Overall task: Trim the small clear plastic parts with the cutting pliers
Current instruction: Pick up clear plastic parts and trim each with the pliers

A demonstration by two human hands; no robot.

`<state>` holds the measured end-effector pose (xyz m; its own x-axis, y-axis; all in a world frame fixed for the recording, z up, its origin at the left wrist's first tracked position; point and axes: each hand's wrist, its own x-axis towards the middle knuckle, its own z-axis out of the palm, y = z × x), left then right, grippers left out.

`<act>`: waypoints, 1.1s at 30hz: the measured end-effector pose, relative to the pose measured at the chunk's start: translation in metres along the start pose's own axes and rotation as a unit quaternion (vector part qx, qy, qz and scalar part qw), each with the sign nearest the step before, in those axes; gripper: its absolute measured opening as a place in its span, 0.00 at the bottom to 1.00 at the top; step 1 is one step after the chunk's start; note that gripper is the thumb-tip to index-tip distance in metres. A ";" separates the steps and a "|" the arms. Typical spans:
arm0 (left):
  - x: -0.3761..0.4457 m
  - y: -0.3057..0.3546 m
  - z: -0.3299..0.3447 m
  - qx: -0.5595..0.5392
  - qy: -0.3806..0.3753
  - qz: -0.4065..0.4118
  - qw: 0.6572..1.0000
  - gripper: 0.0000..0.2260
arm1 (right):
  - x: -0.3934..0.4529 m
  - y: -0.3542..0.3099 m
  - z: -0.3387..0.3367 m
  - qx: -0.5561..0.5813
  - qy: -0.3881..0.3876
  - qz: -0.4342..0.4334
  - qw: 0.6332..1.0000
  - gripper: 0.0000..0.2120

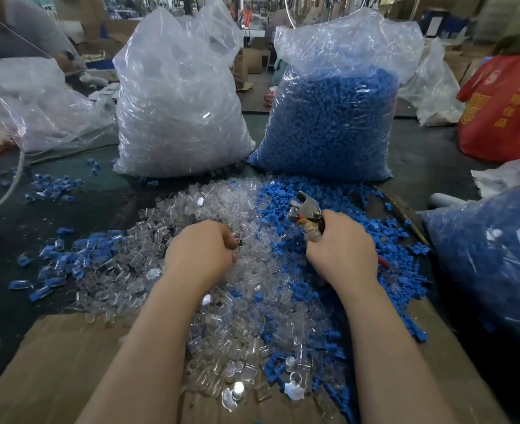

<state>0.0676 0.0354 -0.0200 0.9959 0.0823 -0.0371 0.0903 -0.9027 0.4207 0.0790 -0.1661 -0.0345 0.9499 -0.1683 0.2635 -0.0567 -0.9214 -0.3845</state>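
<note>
Clear plastic parts (209, 237) lie heaped in the middle of the dark worktop (5, 295), and that heap is our landmark. Left hand (202, 255) sits right on top of it, knuckles up, fingers curled down into the parts; something small seems pinched at the fingertips, but I cannot tell what, or whether it is gripped at all. Right hand (341, 249) is at the heap's right edge, wrapped around the handles of the cutting pliers (309, 214). Metal head of the pliers points up and away from the person, lifted above the parts, and its blades are too small to read as parted or closed. A red handle tip pokes out below that hand.

Blue plastic parts (310, 197) spill along the heap's right side, mixing with the clear ones. More blue pieces lie scattered to the heap's left. Behind the heap stand two tall bags: a clear bag (176, 117) of clear parts, and beside it a bag of blue parts (335, 127). Nearer the person, the heap runs onto a sheet of brown cardboard (63, 356).
</note>
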 end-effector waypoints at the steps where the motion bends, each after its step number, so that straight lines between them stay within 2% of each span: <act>1: 0.000 0.000 0.000 0.000 0.013 -0.001 1.000 0.05 | 0.000 0.000 0.000 0.004 0.011 -0.002 1.000 0.13; 5: -0.001 0.000 0.000 -0.065 0.093 0.016 0.993 0.01 | 0.000 -0.003 -0.001 0.053 0.045 -0.003 0.998 0.11; 8: -0.001 0.004 -0.001 -0.250 0.113 0.025 0.961 0.03 | -0.001 -0.004 -0.002 0.112 0.061 -0.017 0.992 0.05; 11: -0.003 0.010 -0.004 -0.421 0.083 0.029 0.903 0.05 | -0.002 -0.007 -0.004 0.205 0.063 -0.026 0.976 0.03; 15: -0.003 0.017 -0.005 -0.530 0.022 0.024 0.847 0.10 | -0.003 -0.012 -0.008 0.351 0.056 -0.030 0.934 0.02; 19: -0.005 0.021 -0.007 -0.639 -0.036 0.015 0.768 0.13 | -0.005 -0.016 -0.013 0.446 0.039 -0.054 0.892 0.09; 22: -0.007 0.026 -0.007 -0.686 -0.062 0.009 0.725 0.15 | -0.006 -0.019 -0.015 0.472 0.034 -0.071 0.878 0.09; 27: -0.007 0.031 -0.007 -0.718 -0.091 -0.004 0.690 0.13 | -0.007 -0.024 -0.017 0.488 0.030 -0.095 0.867 0.08; 31: -0.008 0.032 -0.006 -0.719 -0.106 0.000 0.686 0.09 | -0.008 -0.027 -0.017 0.491 0.022 -0.103 0.865 0.10; 33: -0.009 0.033 -0.006 -0.712 -0.109 0.006 0.694 0.10 | -0.009 -0.029 -0.017 0.496 0.025 -0.109 0.861 0.10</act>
<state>0.0619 0.0072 -0.0008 0.9872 -0.1269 -0.0966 0.1435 0.4418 0.8856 0.0671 -0.1440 -0.0104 0.8894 -0.0665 0.4523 0.4344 -0.1855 -0.8814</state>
